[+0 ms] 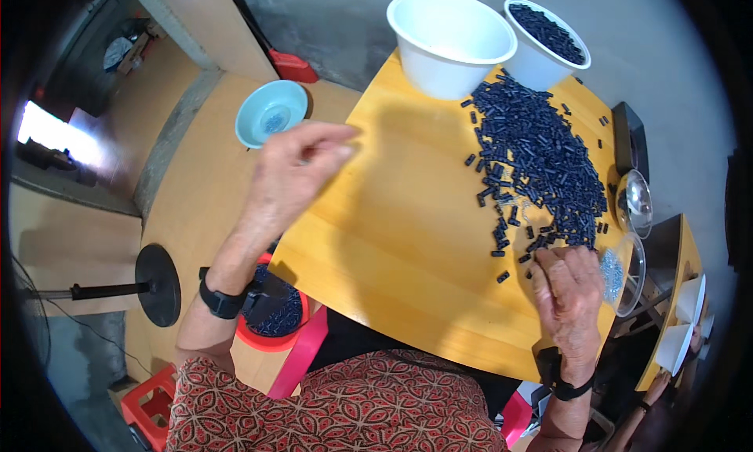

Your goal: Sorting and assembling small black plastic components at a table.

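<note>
Two bare hands are yours: the left hand (294,165) hangs by the surface's (400,224) left edge, thumb and forefinger slightly apart; the right hand (569,291) curls at the near end of the small black cylinders (533,142), and you cannot tell whether its fingertips grip one. Those pieces spread away from you toward a wide white tub (439,71) and a white bucket (529,66) filled with more. Beside your right hand, a clear bowl (641,275) holds pale bits. A turquoise basin (249,114) sits on the floor.
</note>
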A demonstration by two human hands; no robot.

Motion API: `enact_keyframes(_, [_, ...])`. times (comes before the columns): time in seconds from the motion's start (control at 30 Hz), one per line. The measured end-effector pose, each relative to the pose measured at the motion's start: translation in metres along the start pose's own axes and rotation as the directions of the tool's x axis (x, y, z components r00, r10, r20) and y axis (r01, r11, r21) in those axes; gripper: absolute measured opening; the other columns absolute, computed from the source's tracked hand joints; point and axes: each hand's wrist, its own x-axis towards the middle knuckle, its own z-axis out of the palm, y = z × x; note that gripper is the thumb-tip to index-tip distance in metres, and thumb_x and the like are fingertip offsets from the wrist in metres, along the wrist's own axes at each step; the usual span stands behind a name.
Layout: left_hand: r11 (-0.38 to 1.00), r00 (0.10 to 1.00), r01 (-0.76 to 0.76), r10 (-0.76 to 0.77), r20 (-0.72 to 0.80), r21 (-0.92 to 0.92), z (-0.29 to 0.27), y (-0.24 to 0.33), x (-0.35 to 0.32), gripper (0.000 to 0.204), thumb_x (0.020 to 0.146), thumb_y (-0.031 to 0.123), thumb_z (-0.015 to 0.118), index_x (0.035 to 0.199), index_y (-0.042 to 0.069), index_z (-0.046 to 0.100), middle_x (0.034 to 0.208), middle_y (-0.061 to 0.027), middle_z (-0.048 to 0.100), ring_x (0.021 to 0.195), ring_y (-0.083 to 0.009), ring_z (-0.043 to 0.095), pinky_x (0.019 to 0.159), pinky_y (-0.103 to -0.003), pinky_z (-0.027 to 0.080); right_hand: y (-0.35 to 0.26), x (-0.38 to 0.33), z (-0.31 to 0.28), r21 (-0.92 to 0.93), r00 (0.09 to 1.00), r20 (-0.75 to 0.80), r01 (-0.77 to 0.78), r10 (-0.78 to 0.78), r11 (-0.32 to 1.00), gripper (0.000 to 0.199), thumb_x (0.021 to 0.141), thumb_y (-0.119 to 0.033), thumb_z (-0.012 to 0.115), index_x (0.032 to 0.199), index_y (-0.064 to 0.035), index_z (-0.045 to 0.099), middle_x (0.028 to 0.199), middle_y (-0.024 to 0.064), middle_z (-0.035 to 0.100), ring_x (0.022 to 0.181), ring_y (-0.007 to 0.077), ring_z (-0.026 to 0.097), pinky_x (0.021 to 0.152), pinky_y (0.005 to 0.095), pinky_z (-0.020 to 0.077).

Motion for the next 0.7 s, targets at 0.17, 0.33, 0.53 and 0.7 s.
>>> enact_keyframes(0.17, [0.938, 0.939, -0.303, 0.265, 0.218, 0.168, 0.076, 0.036, 0.034, 0.022, 0.087, 0.015, 0.068, 0.102, 0.0, 0.07, 0.089, -0.0116, 0.069, 0.08, -0.0166, 0.065, 0.075, -0.03, 0.051, 0.003, -0.013, -0.004, 0.038, 1.0, 0.006, -0.021, 0.021, 0.999, 0.018, 0.073, -0.002, 0.073, 0.089, 0.0008, 0.067, 0.082, 0.0128, 0.062, 0.075, 0.0298, 0.058, 0.066, 0.0403, 0.0457])
enact_keyframes(0.33, [0.897, 0.924, -0.345, 0.274, 0.265, 0.276, 0.121, 0.035, 0.05, 0.019, 0.084, 0.017, 0.069, 0.095, 0.001, 0.069, 0.085, -0.0128, 0.067, 0.076, -0.024, 0.066, 0.071, -0.034, 0.052, 0.01, -0.028, -0.009, 0.051, 1.0, -0.006, -0.025, 0.025, 0.998, 0.018, 0.072, -0.002, 0.074, 0.089, 0.001, 0.067, 0.08, 0.0116, 0.062, 0.074, 0.0285, 0.058, 0.065, 0.0392, 0.0457])
enact_keyframes(0.53, [0.812, 0.893, -0.45, 0.398, 0.212, 0.371, 0.138, 0.021, 0.061, 0.017, 0.082, 0.016, 0.07, 0.092, 0.003, 0.069, 0.083, -0.0115, 0.067, 0.075, -0.0251, 0.066, 0.07, -0.036, 0.052, 0.014, -0.037, -0.009, 0.092, 0.999, -0.014, -0.041, 0.042, 0.995, 0.019, 0.072, -0.001, 0.074, 0.09, 0.0009, 0.068, 0.08, 0.0105, 0.062, 0.073, 0.0274, 0.058, 0.065, 0.0386, 0.0459])
enact_keyframes(0.7, [0.992, 0.935, -0.101, 0.069, 0.348, 0.072, 0.127, 0.055, 0.043, 0.019, 0.084, 0.018, 0.073, 0.095, 0.003, 0.07, 0.085, -0.0045, 0.068, 0.075, -0.0139, 0.063, 0.07, -0.03, 0.05, 0.012, -0.031, -0.009, 0.138, 0.997, -0.04, -0.059, 0.066, 0.989, 0.022, 0.072, 0.0, 0.074, 0.094, 0.0015, 0.069, 0.082, 0.0119, 0.063, 0.073, 0.0274, 0.059, 0.065, 0.0377, 0.0464])
